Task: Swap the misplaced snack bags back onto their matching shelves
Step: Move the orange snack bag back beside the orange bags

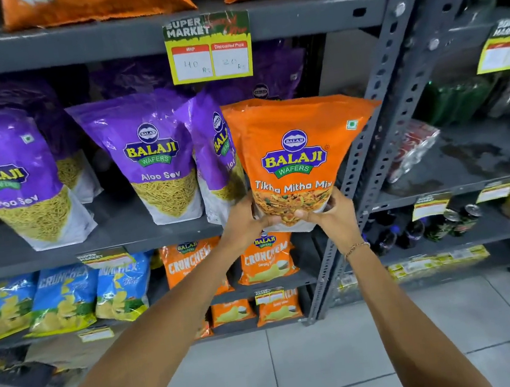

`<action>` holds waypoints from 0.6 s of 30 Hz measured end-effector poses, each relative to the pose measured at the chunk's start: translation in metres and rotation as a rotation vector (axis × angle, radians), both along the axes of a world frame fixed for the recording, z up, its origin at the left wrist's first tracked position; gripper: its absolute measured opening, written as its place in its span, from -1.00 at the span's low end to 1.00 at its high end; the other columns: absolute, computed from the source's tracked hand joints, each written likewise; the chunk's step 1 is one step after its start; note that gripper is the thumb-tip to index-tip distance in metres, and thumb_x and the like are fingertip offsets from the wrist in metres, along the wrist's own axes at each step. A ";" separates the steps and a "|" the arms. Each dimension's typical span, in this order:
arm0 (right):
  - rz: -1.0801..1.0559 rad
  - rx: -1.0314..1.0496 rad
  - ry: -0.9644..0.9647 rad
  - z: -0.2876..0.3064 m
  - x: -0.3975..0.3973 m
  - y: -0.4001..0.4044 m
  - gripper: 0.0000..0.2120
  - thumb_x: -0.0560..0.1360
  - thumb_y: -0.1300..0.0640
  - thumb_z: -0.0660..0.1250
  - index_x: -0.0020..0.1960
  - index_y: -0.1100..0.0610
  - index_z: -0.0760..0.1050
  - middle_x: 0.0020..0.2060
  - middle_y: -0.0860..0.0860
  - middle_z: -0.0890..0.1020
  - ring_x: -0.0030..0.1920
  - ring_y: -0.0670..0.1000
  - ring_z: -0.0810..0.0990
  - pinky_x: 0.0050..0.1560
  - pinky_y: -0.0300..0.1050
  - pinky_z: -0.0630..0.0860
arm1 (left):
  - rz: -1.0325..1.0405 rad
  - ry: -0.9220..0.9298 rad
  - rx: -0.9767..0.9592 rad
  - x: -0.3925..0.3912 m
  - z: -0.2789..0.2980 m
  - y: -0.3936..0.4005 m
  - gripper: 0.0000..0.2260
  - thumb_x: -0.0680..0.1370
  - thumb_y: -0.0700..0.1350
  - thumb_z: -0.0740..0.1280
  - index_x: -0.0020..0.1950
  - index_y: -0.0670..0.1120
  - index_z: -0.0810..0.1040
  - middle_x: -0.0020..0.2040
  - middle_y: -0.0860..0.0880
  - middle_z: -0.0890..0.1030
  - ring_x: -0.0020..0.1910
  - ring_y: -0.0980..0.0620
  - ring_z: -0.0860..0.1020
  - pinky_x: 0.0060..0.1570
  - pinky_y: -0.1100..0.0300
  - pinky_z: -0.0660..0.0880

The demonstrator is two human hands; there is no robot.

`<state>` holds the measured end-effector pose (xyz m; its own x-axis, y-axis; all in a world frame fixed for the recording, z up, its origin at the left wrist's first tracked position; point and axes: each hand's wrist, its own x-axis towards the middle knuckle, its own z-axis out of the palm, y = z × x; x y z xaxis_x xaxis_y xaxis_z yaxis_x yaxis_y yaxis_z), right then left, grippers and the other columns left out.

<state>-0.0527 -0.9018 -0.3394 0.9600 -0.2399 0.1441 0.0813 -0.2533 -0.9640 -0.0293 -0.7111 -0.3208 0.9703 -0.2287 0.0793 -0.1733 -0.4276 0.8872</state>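
Orange bag sits gripped at its base by left hand and right hand, fronting the purple bags' shelf. Risk: top-heavy bag tips, toppling neighbouring purple bag.

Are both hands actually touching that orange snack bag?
Touching. The head view shows the left hand and right hand gripping the orange bag's bottom corners.

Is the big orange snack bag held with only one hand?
No, the left hand and the right hand both grip the bottom of the orange plastic Tikha Mitha Mix snack bag.
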 end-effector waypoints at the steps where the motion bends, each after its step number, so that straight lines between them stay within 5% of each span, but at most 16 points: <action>1: 0.011 -0.002 -0.020 0.008 -0.005 0.004 -0.48 0.23 0.15 0.59 0.13 0.14 0.51 0.00 0.04 0.67 0.06 -0.02 0.63 0.08 -0.02 0.58 | 0.005 -0.029 0.005 -0.005 0.007 0.006 -0.45 0.37 -0.08 0.50 0.30 -0.15 0.42 0.27 -0.14 0.57 0.25 -0.06 0.51 0.23 0.08 0.44; 6: 0.056 -0.021 -0.161 0.064 -0.026 0.042 -0.49 0.20 0.06 0.60 0.10 0.04 0.53 -0.01 -0.04 0.68 0.02 -0.19 0.63 -0.01 -0.28 0.56 | 0.026 -0.159 0.040 -0.027 0.063 0.054 -0.50 0.31 -0.02 0.54 0.20 -0.11 0.55 0.08 -0.01 0.64 0.06 0.11 0.54 -0.13 0.36 0.40; 13: 0.136 -0.079 -0.342 0.157 -0.054 0.152 -0.53 0.15 -0.15 0.57 0.00 -0.02 0.59 -0.08 -0.12 0.71 -0.04 -0.18 0.66 -0.04 -0.20 0.58 | 0.054 -0.273 -0.036 -0.067 0.150 0.177 -0.72 0.23 0.07 0.55 -0.10 0.22 0.62 -0.11 0.19 0.70 -0.01 0.16 0.65 0.10 0.07 0.57; 18: 0.241 -0.094 -0.423 0.220 -0.067 0.249 -0.62 0.15 -0.12 0.58 -0.08 -0.07 0.60 -0.17 -0.19 0.70 -0.12 -0.24 0.66 -0.13 -0.24 0.59 | 0.118 -0.329 -0.091 -0.104 0.208 0.275 -0.68 0.29 -0.05 0.56 0.01 0.02 0.64 -0.04 0.07 0.71 -0.07 0.20 0.65 -0.04 0.22 0.56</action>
<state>-0.1196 -0.6530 -0.1190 0.8393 0.0148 0.5434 0.5276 -0.2633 -0.8077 -0.1329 -0.4356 -0.1128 0.9085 -0.0945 0.4071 -0.4106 -0.3837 0.8272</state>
